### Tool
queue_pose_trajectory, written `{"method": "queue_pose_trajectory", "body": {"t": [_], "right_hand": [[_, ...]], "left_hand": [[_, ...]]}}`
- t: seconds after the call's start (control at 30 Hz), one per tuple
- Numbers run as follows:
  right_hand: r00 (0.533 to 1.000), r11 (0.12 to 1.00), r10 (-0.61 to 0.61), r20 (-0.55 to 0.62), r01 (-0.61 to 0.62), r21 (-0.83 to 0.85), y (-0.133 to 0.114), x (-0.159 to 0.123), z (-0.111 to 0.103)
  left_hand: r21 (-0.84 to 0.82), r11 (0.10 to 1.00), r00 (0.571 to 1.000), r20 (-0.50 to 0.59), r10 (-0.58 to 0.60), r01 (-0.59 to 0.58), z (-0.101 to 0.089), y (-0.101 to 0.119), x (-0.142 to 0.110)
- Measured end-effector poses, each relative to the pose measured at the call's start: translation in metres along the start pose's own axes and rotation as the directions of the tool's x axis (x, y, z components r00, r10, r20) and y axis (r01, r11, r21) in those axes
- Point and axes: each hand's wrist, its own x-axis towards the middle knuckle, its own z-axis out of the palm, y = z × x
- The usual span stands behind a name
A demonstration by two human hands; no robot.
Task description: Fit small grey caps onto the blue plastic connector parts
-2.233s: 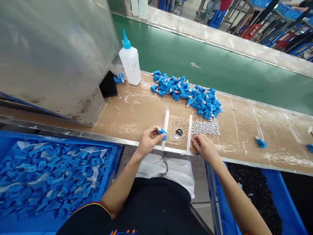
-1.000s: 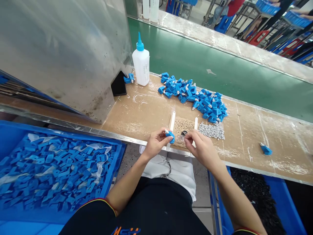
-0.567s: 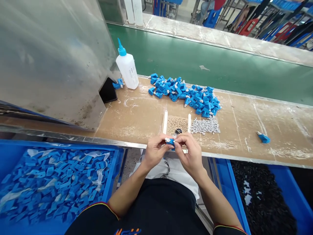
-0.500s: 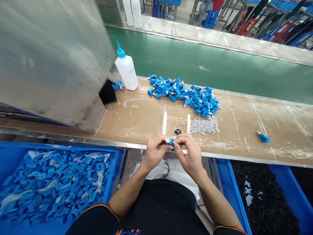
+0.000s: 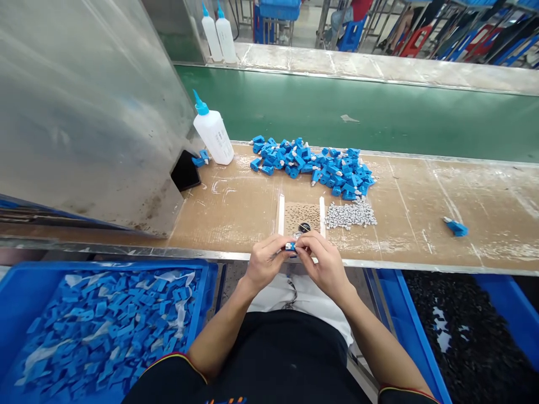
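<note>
Between my two hands, just over the bench's front edge, is a small blue plastic part [image 5: 290, 246] with a whitish piece on it. My left hand [image 5: 266, 259] pinches it from the left. The fingertips of my right hand [image 5: 322, 258] are closed at its right end; whether they also hold a tiny piece is hidden. Right behind my hands lie a small round black item [image 5: 304, 227] and a patch of tiny dark pieces [image 5: 301, 213] between two white strips. To their right is a spread of small grey pieces [image 5: 350, 215].
Blue parts are heaped [image 5: 311, 163] at the bench's back edge. A white squeeze bottle [image 5: 214, 136] stands left, beside a metal housing [image 5: 92, 112]. One blue part [image 5: 455, 226] lies right. Below are a bin of blue parts [image 5: 206, 297] and a bin of black pieces [image 5: 410, 320]. Behind runs a green belt [image 5: 295, 101].
The camera view has tilted slightly, so the scene sits a little differently. My hands stay together at the blue part, which looks slightly turned.
</note>
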Motion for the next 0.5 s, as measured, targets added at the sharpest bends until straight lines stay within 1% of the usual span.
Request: {"method": "queue_pose_trajectory", "body": {"t": [0.07, 0.17, 0.27, 0.33, 0.37, 0.43, 0.5], "right_hand": [[0.999, 0.999, 0.013, -0.035, -0.012, 0.032, 0.002, -0.004, 0.0], [0.995, 0.997, 0.053, -0.09, -0.047, 0.063, 0.002, -0.01, -0.001], [0.988, 0.995, 0.095, -0.126, -0.092, 0.028, -0.001, -0.014, -0.002], [0.982, 0.994, 0.107, -0.157, -0.112, -0.022, -0.005, -0.014, -0.001], [0.979, 0.992, 0.107, -0.176, -0.117, -0.047, -0.007, -0.013, -0.001], [0.97, 0.989, 0.101, -0.221, -0.122, -0.084, -0.011, -0.009, 0.0], [0.961, 0.986, 0.099, -0.258, -0.129, -0.101, -0.015, -0.004, 0.002]], "left_hand": [[-0.049, 0.999, 1.0, 0.016, -0.022, 0.023, 0.0, 0.001, 0.001], [-0.177, 0.974, 0.99, 0.013, -0.144, 0.144, 0.004, 0.008, 0.001], [-0.297, 0.904, 0.951, 0.075, -0.3, 0.308, 0.01, 0.02, 0.003], [-0.346, 0.855, 0.922, 0.119, -0.368, 0.386, 0.015, 0.029, 0.005], [-0.362, 0.837, 0.911, 0.122, -0.393, 0.41, 0.018, 0.034, 0.006], [-0.378, 0.819, 0.897, 0.083, -0.435, 0.432, 0.023, 0.041, 0.01], [-0.365, 0.822, 0.889, 0.037, -0.456, 0.437, 0.028, 0.045, 0.013]]}}
